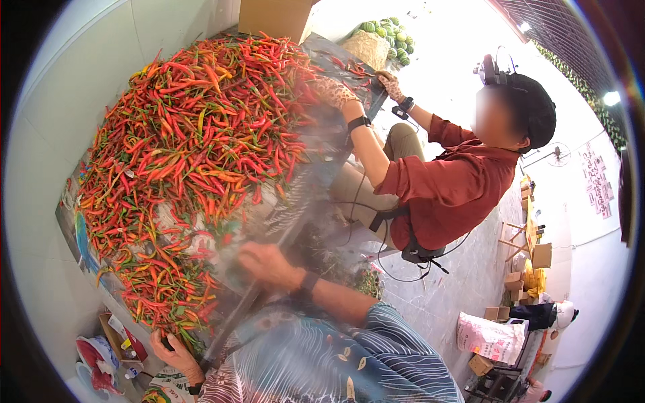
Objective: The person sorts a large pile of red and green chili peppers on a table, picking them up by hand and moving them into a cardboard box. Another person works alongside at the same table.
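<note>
A large heap of red and orange chili peppers with green stems covers most of the table. At the heap's lower end, beside the table's edge, my left hand touches peppers and green stems with its fingers curled; whether it grips any is hidden. My right hand, with a dark band at the wrist, is over the near edge of the table. Its fingers are bent, and haze and blur hide what lies between them. A smaller pile of peppers lies between my two hands.
A co-worker in a red shirt and patterned gloves sits at the right, one hand at the heap. A cardboard box stands behind the heap. Watermelons lie beyond. An open carton and a printed sack are at lower left.
</note>
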### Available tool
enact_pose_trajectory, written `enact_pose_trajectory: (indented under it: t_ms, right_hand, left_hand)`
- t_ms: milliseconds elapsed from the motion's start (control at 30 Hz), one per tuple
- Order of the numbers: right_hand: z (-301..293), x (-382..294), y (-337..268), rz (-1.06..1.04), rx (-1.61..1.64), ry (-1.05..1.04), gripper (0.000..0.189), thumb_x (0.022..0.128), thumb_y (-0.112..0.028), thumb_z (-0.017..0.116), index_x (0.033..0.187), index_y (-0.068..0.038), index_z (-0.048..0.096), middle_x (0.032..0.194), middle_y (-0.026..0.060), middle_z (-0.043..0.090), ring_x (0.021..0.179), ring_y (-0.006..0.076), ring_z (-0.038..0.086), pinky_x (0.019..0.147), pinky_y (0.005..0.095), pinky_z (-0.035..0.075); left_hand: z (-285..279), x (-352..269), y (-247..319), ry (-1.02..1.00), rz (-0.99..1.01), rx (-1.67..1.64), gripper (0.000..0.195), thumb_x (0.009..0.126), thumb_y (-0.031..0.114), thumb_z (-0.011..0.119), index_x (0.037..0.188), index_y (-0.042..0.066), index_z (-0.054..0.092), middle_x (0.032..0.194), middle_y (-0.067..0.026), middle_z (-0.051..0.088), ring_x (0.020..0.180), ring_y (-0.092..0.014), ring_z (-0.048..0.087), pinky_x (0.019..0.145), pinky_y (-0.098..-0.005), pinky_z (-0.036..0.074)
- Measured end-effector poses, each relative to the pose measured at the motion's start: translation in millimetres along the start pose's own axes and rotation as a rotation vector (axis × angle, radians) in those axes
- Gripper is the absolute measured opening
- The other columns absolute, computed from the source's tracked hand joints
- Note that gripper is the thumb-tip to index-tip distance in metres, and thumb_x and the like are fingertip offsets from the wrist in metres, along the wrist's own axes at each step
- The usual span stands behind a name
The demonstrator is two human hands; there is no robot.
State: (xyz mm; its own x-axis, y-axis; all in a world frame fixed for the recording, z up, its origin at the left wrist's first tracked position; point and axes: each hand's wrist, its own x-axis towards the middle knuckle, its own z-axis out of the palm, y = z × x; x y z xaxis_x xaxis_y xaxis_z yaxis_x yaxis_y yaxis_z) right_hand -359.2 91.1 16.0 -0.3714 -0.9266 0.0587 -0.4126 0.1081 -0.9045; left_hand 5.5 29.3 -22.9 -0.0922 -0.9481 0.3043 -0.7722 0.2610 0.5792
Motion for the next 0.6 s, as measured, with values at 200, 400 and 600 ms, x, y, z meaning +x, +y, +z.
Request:
enact_pose_trajectory:
  t_ms: [200,400,600]
  right_hand:
    - [-2.8,-1.0,0.1,0.000,0.051,0.029,0.019,0.086,-0.015,0.061,0.102,-0.003,0.062,0.086,0.0185,0.064,0.075,0.0341,0.065,0.065,0.0385,0.052]
    - [5.2,-1.3,8.8,-0.192,0.004,0.143,0.020,0.090,-0.022,0.058,0.098,-0.004,0.060,0.078,0.0181,0.062,0.073,0.0363,0.063,0.063,0.0425,0.049]
    - [7.6,-1.7,14.7,-0.187,0.005,0.132,0.019,0.091,-0.022,0.058,0.098,-0.004,0.060,0.080,0.0170,0.062,0.074,0.0362,0.062,0.064,0.0417,0.049]
  left_hand:
    - [-1.0,-1.1,9.6,0.019,0.013,0.032,0.038,0.095,0.031,0.050,0.109,-0.004,0.053,0.110,-0.0201,0.053,0.102,-0.037,0.052,0.089,-0.0467,0.040]
    - [0.8,-1.5,3.3,0.010,-0.008,0.011,0.039,0.095,0.033,0.050,0.108,-0.004,0.053,0.109,-0.0197,0.053,0.100,-0.037,0.052,0.089,-0.0466,0.039]
    - [1.0,-1.1,0.0,0.000,0.003,0.009,0.040,0.095,0.034,0.049,0.108,-0.004,0.053,0.107,-0.0194,0.053,0.099,-0.036,0.052,0.088,-0.0458,0.040]
